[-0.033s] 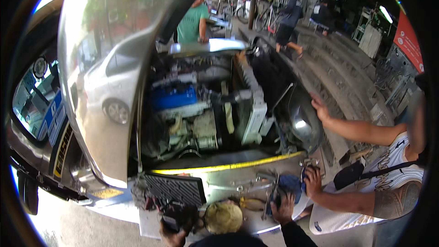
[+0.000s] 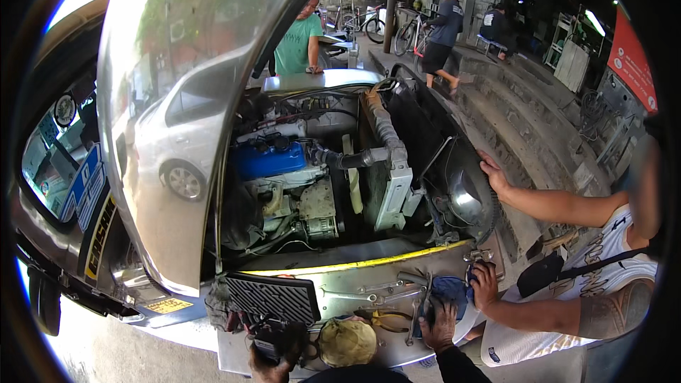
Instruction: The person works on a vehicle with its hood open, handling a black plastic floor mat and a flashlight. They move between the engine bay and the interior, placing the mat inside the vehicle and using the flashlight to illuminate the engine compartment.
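At the lower left, my left hand (image 2: 268,367) is closed round a black boxy device (image 2: 273,340); its exact kind does not show. My right hand (image 2: 440,325) lies with fingers apart on a crumpled blue cloth (image 2: 450,289), on the silver car fender. Between my hands are a round yellowish cloth-like bundle (image 2: 347,341) and yellow-handled pliers (image 2: 391,320). Several wrenches (image 2: 350,296) lie beyond them. Beside the black device, a ribbed black panel (image 2: 273,298) leans toward the engine bay.
A raised hood (image 2: 167,120) stands left of the open engine bay, with its blue engine cover (image 2: 269,161). At right, a co-worker's one hand (image 2: 485,285) is next to the blue cloth, the other (image 2: 493,174) at the car's front. Another person (image 2: 298,42) stands across the car.
The view has shifted slightly and become sharper. The person walking in the background is a little further left. My hands keep nearly the same places.
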The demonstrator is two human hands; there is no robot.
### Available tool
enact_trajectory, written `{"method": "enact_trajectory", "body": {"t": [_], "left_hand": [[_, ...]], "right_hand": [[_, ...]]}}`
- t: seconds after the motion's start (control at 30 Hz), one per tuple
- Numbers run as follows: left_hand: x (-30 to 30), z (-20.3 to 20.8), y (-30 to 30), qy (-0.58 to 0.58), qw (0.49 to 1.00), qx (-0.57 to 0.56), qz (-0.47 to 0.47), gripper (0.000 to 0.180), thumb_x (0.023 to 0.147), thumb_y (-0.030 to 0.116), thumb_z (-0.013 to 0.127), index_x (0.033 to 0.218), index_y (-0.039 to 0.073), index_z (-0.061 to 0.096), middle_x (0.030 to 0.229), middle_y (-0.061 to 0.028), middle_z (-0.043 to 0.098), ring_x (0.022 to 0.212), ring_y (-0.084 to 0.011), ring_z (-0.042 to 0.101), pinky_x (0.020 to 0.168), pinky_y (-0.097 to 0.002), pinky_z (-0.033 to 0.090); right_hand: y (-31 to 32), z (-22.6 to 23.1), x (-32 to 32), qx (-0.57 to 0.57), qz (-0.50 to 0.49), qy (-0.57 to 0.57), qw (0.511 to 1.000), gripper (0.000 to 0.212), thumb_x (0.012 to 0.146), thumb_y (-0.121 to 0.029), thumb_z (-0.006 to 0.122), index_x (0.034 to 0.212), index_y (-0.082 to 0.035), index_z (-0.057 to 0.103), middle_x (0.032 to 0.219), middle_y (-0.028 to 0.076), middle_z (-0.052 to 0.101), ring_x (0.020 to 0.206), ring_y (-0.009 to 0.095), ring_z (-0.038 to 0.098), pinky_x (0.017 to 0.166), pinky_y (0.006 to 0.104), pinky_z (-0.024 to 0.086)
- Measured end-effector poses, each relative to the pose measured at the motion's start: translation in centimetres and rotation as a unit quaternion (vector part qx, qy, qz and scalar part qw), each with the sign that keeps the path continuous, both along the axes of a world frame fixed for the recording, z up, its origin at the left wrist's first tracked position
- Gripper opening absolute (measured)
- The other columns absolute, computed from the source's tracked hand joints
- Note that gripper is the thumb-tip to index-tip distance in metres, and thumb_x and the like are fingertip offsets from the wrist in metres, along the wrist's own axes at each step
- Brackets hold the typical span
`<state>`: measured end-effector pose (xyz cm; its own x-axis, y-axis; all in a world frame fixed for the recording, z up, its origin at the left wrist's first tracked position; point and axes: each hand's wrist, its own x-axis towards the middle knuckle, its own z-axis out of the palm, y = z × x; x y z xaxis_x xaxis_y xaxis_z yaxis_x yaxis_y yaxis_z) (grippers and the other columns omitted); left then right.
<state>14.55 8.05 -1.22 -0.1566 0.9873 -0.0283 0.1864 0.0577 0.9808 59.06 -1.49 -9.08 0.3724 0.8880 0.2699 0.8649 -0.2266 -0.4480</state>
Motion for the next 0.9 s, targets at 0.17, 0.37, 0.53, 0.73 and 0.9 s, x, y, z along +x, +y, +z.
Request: {"method": "enact_trajectory", "body": {"t": [0.17, 0.37, 0.53, 0.73, 0.9], "left_hand": [[-0.1, -0.9, 0.2, -0.010, 0.999, -0.033, 0.004, 0.090, 0.065, 0.027, 0.098, 0.142, 0.002, 0.058, 0.131, -0.0167, 0.069, 0.117, -0.0295, 0.067, 0.103, -0.0445, 0.054], [-0.1, -2.6, 1.0, -0.064, 0.997, 0.031, 0.001, 0.075, 0.071, 0.017, 0.092, 0.137, 0.000, 0.060, 0.124, -0.0108, 0.071, 0.111, -0.0217, 0.069, 0.102, -0.0377, 0.054], [0.0, -2.2, 0.8, -0.057, 0.998, 0.035, 0.006, 0.076, 0.071, 0.018, 0.092, 0.137, 0.000, 0.059, 0.128, -0.0109, 0.069, 0.115, -0.0218, 0.067, 0.103, -0.0367, 0.053], [0.5, -1.2, 1.2, -0.028, 0.996, 0.085, 0.009, 0.082, 0.072, 0.031, 0.095, 0.137, -0.004, 0.060, 0.124, -0.0145, 0.073, 0.113, -0.0234, 0.069, 0.103, -0.0389, 0.054], [0.2, -1.2, -0.1, 0.009, 0.999, 0.039, -0.002, 0.081, 0.074, 0.032, 0.094, 0.138, -0.002, 0.058, 0.130, -0.0144, 0.070, 0.114, -0.0236, 0.069, 0.102, -0.0383, 0.054]], "right_hand": [[0.2, 1.5, -0.2, -0.025, -0.011, 0.003, 1.000, 0.074, 0.088, -0.048, 0.073, 0.145, -0.003, 0.057, 0.141, 0.028, 0.053, 0.137, 0.053, 0.046, 0.122, 0.0683, 0.025], [0.7, 0.7, 0.1, -0.022, -0.019, -0.003, 1.000, 0.075, 0.087, -0.048, 0.074, 0.144, -0.003, 0.056, 0.139, 0.029, 0.053, 0.136, 0.053, 0.046, 0.123, 0.0687, 0.024], [0.8, 1.2, 0.0, -0.016, -0.022, 0.001, 1.000, 0.075, 0.088, -0.048, 0.074, 0.144, -0.002, 0.056, 0.138, 0.029, 0.054, 0.135, 0.054, 0.047, 0.123, 0.0688, 0.024], [0.7, 0.7, 0.0, -0.021, -0.028, -0.033, 0.999, 0.075, 0.089, -0.049, 0.073, 0.144, 0.000, 0.056, 0.139, 0.032, 0.053, 0.136, 0.055, 0.046, 0.122, 0.0680, 0.027], [0.5, -0.4, 0.6, 0.005, -0.011, -0.036, 0.999, 0.074, 0.093, -0.048, 0.071, 0.147, -0.001, 0.054, 0.141, 0.030, 0.052, 0.136, 0.055, 0.045, 0.122, 0.0672, 0.026]]}}
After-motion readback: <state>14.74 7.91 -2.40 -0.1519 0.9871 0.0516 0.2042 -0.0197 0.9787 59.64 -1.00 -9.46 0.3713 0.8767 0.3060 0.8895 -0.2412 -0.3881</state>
